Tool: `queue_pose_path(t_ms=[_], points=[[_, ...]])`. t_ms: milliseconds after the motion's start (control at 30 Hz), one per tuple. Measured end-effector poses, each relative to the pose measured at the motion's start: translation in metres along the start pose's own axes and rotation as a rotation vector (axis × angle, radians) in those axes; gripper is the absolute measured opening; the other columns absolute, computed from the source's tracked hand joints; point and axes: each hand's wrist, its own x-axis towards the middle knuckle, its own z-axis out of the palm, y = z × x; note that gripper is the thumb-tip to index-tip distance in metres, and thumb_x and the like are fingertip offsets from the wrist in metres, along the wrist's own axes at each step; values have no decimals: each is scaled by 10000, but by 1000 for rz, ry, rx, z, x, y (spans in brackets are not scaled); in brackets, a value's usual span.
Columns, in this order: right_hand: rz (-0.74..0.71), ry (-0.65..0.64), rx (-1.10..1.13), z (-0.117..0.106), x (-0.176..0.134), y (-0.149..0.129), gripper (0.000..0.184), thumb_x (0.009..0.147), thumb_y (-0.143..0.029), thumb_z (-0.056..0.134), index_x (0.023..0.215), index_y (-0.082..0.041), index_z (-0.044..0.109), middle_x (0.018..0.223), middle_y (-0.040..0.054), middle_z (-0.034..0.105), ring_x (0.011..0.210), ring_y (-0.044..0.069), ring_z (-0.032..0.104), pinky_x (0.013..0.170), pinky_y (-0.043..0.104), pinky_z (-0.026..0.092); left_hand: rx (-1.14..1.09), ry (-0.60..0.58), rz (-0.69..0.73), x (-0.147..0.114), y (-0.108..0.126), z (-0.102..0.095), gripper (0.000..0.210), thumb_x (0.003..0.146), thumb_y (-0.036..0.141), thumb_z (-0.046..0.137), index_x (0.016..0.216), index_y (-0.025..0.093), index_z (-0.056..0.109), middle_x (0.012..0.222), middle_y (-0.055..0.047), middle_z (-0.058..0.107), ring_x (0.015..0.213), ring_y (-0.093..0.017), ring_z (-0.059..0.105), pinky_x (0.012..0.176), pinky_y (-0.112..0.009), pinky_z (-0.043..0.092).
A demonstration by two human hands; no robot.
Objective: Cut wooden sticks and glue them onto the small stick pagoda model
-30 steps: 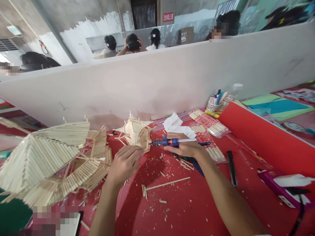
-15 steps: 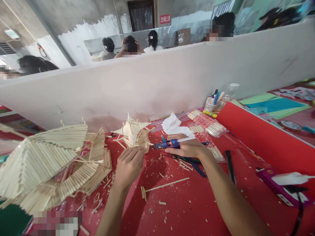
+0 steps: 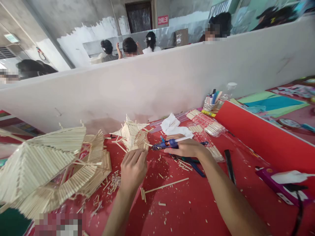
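Observation:
My left hand (image 3: 134, 165) is closed, knuckles up, at the near edge of a small pavilion-like roof model (image 3: 130, 132) built from pale wooden sticks. Its fingertips are hidden, so what they pinch cannot be seen. Wrapped in my right hand (image 3: 188, 147) is a blue glue gun (image 3: 166, 144), with a whitish glue stick poking from its back. The gun's nozzle points left, close to the right side of the model and the left fingers. A larger stick-built pavilion (image 3: 46, 157) with a wide sloping roof stands at the left.
Loose sticks (image 3: 167, 185) and chips litter the red table (image 3: 177, 213). Behind my right hand are white tissue (image 3: 173, 124), packaged sticks (image 3: 204, 121) and a pen cup (image 3: 209, 104). Pliers-like handles (image 3: 197, 167) lie below it. A purple tissue box (image 3: 273, 183) sits right; a white partition (image 3: 147, 82) runs behind.
My left hand has shifted slightly right and nearer to me along the model's edge. The glue gun stays in my right hand beside the model. The whole view has moved a little.

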Motion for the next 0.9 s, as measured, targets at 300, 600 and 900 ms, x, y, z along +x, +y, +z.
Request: queue_pose_path(t_ms=[300, 600, 900], points=[[35, -37, -8, -2, 0, 1, 351, 903, -588, 579, 1002, -282, 718, 946, 35, 733, 892, 247, 670, 796, 334, 492, 58, 12, -82, 2, 5, 3, 236, 814, 13, 599, 929, 203, 677, 953, -47, 717, 873, -213, 627, 824, -332, 487], [-3, -22, 28, -3, 0, 4, 340, 901, -569, 594, 905, -248, 704, 969, 52, 727, 882, 230, 661, 764, 319, 475, 54, 38, -85, 3, 3, 5, 187, 820, 45, 637, 893, 215, 670, 886, -43, 660, 827, -209, 581, 801, -327, 471], [-13, -40, 65, -5, 1, 3, 376, 904, -586, 579, 798, -230, 638, 888, 37, 714, 813, 200, 637, 702, 268, 434, 66, 59, -99, 9, 6, 6, 123, 857, 84, 635, 867, 206, 627, 882, -45, 656, 850, -215, 590, 804, -333, 479]])
